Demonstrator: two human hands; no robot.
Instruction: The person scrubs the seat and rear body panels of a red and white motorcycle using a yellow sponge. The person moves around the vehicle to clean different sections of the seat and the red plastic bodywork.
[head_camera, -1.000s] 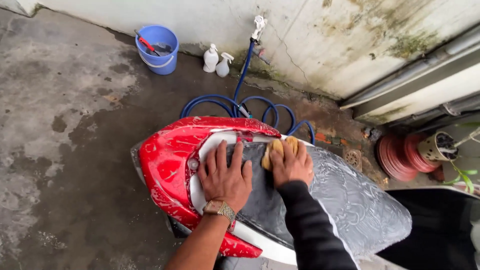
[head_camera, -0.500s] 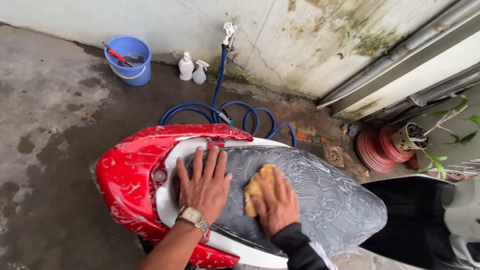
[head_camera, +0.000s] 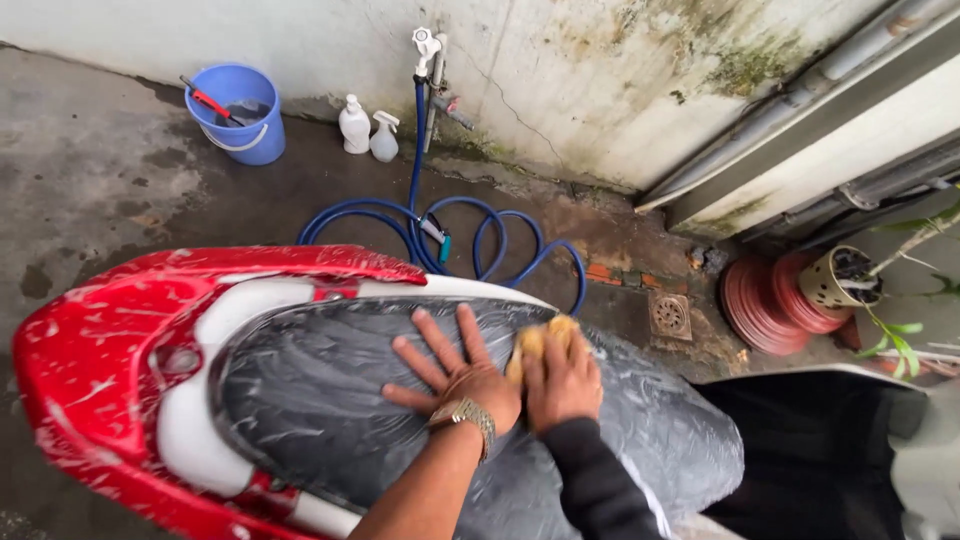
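Head view: hands (head_camera: 515, 375) mid-seat (head_camera: 330, 400), edges apart.

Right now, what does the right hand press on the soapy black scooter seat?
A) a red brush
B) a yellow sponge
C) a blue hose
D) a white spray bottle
B: the right hand, in a dark sleeve, presses a yellow sponge onto the soapy black seat, while the left hand lies flat beside it.
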